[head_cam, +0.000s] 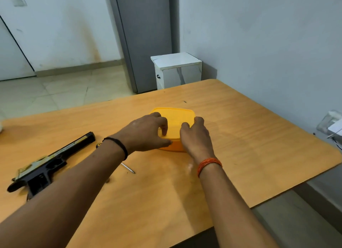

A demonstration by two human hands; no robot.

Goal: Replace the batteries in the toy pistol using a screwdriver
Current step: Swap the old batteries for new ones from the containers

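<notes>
Yellow lidded box (174, 118) gripped by both hands (148, 132), screwdriver (127, 167) mostly hidden under the left forearm.

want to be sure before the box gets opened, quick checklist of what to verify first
1. Both hands on the yellow plastic box: ok; left hand and right hand grip its near side.
2. Lid shut: ok.
3. Batteries inside: cannot tell.
4. Black toy pistol lying on the wooden table, clear of the hands: ok.
5. Screwdriver within reach: ok; its metal shaft shows beside the left forearm.
</notes>
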